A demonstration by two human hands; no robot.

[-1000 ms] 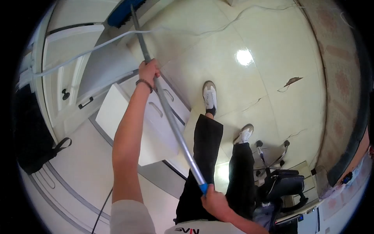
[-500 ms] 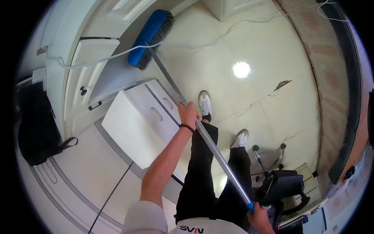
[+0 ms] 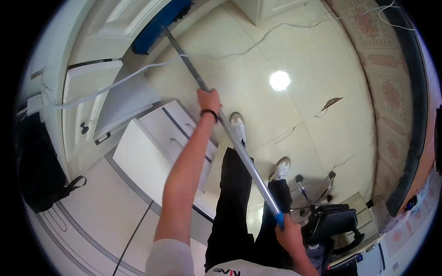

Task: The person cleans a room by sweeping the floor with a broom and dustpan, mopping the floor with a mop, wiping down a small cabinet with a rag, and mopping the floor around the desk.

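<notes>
A long-handled broom crosses the view, its silver pole (image 3: 244, 156) slanting from lower right to upper left. The blue broom head (image 3: 159, 27) with dark bristles is at the upper left beside a white cabinet door, partly cut off by the view's edge. My left hand (image 3: 208, 100), a dark beaded bracelet at its wrist, is wrapped round the upper part of the pole. Lower down, my right hand (image 3: 290, 233) grips the pole's end just by its blue cap (image 3: 279, 218). A white cable (image 3: 133, 69) passes over the pole near the broom head.
At left stand a white drawer unit (image 3: 142, 147), an open cabinet door (image 3: 90, 101) and a black bag (image 3: 41, 161). A wheeled black chair (image 3: 331, 221) is at lower right. A brown scrap (image 3: 331, 102) lies on the tiled floor (image 3: 258, 92); a patterned sofa (image 3: 391, 92) lines the right.
Both hands have pushed the broom forward, up and to the left. Its head has moved away from me toward the upper edge, and the view has shifted slightly.
</notes>
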